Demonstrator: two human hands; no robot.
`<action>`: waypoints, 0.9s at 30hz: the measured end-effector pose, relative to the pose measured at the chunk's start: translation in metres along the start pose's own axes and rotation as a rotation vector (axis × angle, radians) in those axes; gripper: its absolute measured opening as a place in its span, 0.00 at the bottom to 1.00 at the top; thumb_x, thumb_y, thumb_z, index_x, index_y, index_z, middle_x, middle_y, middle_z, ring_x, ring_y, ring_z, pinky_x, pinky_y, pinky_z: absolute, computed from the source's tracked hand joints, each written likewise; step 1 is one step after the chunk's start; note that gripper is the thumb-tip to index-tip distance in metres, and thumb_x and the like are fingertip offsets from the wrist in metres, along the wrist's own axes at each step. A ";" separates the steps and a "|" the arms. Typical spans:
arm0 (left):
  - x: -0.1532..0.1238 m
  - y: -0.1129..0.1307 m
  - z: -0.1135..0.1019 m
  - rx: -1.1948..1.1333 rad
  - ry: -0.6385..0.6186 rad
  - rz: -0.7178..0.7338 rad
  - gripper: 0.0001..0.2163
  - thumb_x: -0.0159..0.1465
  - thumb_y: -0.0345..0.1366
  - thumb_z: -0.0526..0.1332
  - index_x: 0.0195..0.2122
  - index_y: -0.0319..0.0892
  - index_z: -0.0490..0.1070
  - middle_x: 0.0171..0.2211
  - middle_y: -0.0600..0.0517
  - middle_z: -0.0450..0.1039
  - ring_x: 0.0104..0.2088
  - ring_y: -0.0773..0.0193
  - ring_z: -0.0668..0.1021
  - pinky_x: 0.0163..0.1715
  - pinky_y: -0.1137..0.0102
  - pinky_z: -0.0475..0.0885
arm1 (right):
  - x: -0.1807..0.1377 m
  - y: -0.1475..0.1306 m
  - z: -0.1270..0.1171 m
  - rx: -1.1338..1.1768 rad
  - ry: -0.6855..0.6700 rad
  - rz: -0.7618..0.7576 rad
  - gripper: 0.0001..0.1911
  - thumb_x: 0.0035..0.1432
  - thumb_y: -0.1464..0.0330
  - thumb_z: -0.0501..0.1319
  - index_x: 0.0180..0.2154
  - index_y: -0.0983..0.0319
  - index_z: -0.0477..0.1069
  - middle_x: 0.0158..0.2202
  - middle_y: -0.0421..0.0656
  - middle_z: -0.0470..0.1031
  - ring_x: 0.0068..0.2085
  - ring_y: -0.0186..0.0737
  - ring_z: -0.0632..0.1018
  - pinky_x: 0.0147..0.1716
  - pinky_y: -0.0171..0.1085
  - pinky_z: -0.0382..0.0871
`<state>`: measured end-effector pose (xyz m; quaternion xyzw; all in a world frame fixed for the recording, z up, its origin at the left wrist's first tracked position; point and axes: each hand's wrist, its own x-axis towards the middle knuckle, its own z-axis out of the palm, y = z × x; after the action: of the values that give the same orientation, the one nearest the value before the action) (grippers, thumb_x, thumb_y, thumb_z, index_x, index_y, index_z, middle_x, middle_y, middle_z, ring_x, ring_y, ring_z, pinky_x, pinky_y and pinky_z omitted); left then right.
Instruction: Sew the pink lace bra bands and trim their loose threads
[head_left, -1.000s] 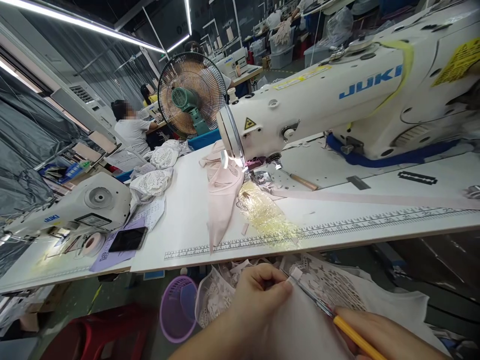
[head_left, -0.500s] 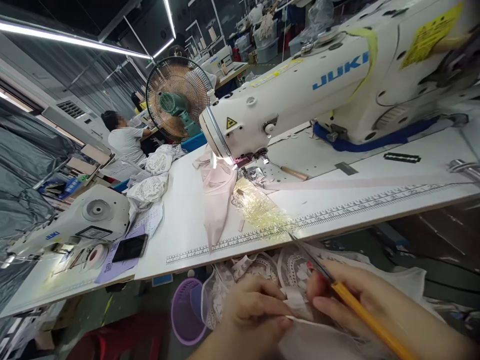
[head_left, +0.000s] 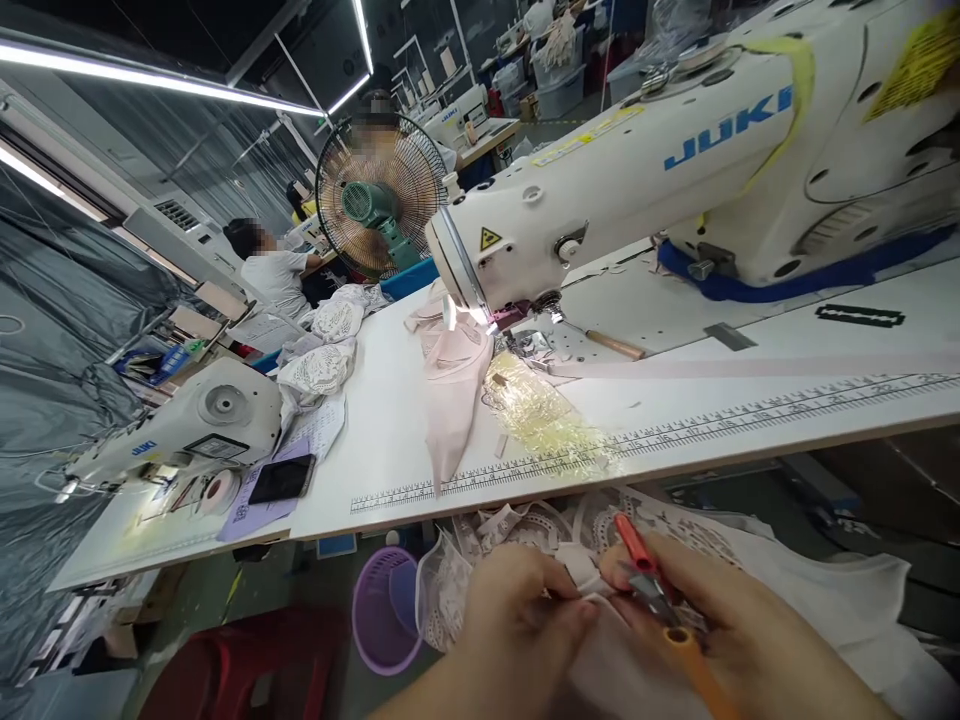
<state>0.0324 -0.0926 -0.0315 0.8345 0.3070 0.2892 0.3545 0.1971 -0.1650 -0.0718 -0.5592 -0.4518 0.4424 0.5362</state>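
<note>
My left hand (head_left: 517, 610) pinches the edge of a pale, sheer lace garment (head_left: 675, 525) below the table's front edge. A short white fabric band (head_left: 579, 567) shows at its fingertips. Close beside it, my right hand (head_left: 712, 610) is closed, its fingertips at the same cloth. Gripped in it is a metal-bladed tool (head_left: 652, 595) with an orange handle and a red part; its exact kind cannot be made out. Much of the held cloth is hidden by both hands.
A sewing machine (head_left: 600, 190) stands over the white table (head_left: 390, 400). Pink cloth (head_left: 457, 370) lies under its head, near a wooden-handled tool (head_left: 615, 344) and a black blade (head_left: 859, 316). Below are a purple basket (head_left: 367, 620) and red stool (head_left: 217, 670). A fan (head_left: 375, 200) stands behind.
The tool in my right hand has turned: its blade pointed to the table edge before, and now the red part shows upward. Both hands have drawn closer together on the cloth. The view shifted slightly.
</note>
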 end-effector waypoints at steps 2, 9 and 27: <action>0.002 0.000 0.001 -0.077 0.003 0.017 0.07 0.62 0.35 0.63 0.28 0.41 0.71 0.28 0.49 0.72 0.29 0.64 0.75 0.30 0.72 0.69 | -0.002 0.004 -0.001 -0.031 -0.001 -0.009 0.12 0.55 0.60 0.61 0.24 0.59 0.65 0.25 0.40 0.68 0.28 0.40 0.71 0.26 0.34 0.71; 0.004 0.002 0.003 -0.174 -0.023 -0.044 0.06 0.59 0.30 0.64 0.27 0.41 0.69 0.33 0.49 0.68 0.34 0.64 0.73 0.33 0.70 0.69 | -0.002 0.019 -0.001 -0.152 0.011 -0.046 0.09 0.50 0.61 0.62 0.23 0.58 0.67 0.22 0.40 0.68 0.24 0.39 0.69 0.21 0.34 0.65; 0.005 -0.001 0.007 -0.257 -0.036 -0.097 0.07 0.56 0.25 0.63 0.27 0.41 0.65 0.35 0.49 0.67 0.33 0.65 0.70 0.32 0.71 0.66 | 0.000 0.004 -0.009 -0.199 -0.091 -0.125 0.08 0.59 0.62 0.60 0.31 0.58 0.68 0.27 0.40 0.71 0.28 0.39 0.73 0.27 0.34 0.71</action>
<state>0.0401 -0.0915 -0.0350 0.7715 0.3012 0.2935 0.4774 0.2060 -0.1671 -0.0755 -0.5598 -0.5514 0.3859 0.4834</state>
